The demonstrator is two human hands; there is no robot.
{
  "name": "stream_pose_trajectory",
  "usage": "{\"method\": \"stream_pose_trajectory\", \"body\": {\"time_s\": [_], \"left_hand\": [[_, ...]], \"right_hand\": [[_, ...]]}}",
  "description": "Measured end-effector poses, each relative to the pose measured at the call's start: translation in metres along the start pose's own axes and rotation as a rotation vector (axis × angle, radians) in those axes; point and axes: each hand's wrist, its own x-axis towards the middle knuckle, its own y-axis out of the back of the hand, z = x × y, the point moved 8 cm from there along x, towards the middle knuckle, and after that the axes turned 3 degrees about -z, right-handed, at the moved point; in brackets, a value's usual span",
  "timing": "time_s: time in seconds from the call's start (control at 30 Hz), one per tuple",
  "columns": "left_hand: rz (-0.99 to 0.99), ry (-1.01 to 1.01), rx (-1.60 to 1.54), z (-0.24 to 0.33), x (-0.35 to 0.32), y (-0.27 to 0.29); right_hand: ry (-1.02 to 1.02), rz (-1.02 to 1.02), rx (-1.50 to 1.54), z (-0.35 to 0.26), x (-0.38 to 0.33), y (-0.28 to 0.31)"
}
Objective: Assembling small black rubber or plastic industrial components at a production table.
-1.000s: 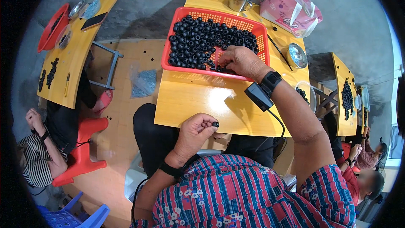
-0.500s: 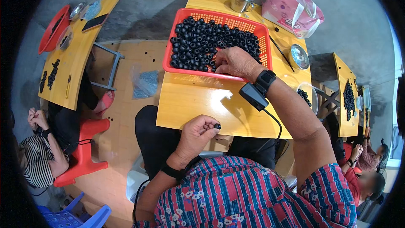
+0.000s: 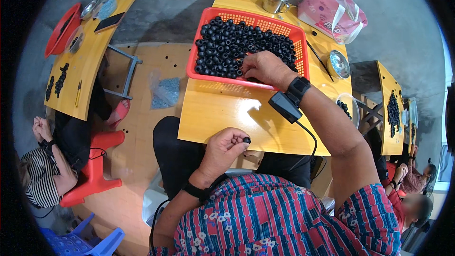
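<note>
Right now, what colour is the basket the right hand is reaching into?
Red. The basket, full of small black rings, shows best in the head view, with the right hand inside it.

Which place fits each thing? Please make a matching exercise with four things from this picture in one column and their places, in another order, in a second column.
Things:
1. left hand
2. right hand
3. metal cup
4. pink bag

Places:
A. at the far right corner of the yellow table
B. in the red basket, on the black rings
C. at the near table edge, pinching one black ring
D. behind the basket, left of the bag

Pairs: 1-C, 2-B, 3-D, 4-A
</note>
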Motion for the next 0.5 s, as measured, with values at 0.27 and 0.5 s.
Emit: {"method": "stream_pose_trajectory", "body": {"time_s": [0.27,0.5], "left_hand": [[0.015,-0.004,-0.011,-0.004,0.001,0.001],[0.083,0.0,-0.06,0.003,-0.003,0.002]], "right_hand": [[-0.088,-0.03,0.068,0.024,-0.014,0.005],[-0.045,0.292,0.246,0.022,-0.042,0.037]]}}
